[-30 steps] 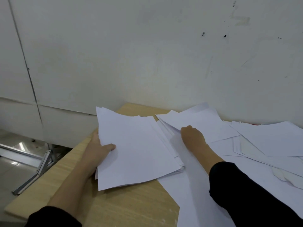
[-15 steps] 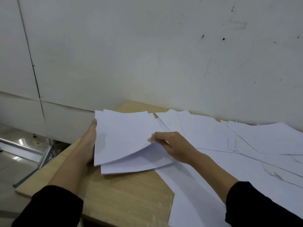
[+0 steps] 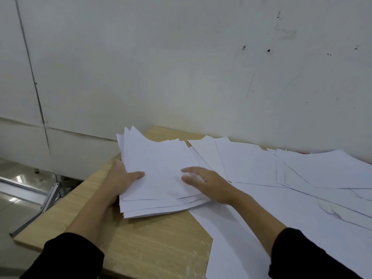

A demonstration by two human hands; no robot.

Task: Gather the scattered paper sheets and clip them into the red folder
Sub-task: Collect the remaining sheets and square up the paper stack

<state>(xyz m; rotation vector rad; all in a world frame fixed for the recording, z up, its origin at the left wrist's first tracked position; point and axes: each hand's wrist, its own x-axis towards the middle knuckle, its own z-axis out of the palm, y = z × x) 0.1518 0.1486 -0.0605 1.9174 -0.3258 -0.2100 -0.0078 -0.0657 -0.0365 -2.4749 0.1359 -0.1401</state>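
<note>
Gripping the stack (image 3: 161, 158) by its left edge, the left hand (image 3: 120, 180) has its thumb on top; the right hand (image 3: 211, 184) lies flat, fingers spread, on the stack's right side, where half a second ago it pinched a lifted sheet. Loose sheets (image 3: 251, 164) cover the table (image 3: 151, 238) rightward

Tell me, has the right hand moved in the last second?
Yes. The right hand left the scattered sheets and went left, toward the left edge of the table; it now lies flat on the stack gripped by the left hand.
</note>
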